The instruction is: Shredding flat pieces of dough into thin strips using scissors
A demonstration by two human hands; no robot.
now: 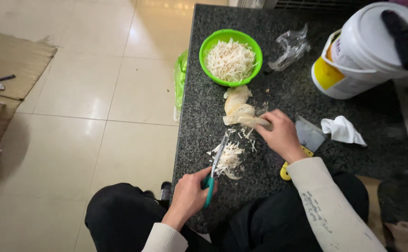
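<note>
Head view, looking down on a dark speckled bench (204,126). We see the left hand (189,193) closed around the teal handles of a pair of scissors (214,168), blades pointing toward a loose heap of pale cut shreds (229,158). The right hand (281,135) pinches one end of a pale, layered strip of vegetable (237,109), which lies on the bench just below a green bowl (231,57) filled with similar shreds. We judge the strip light, limp and perhaps slippery (it curls where unsupported), best held near the cut end. A white bucket (367,51), crumpled tissue (341,129) and clear plastic wrapper (291,46) lie beyond.
</note>
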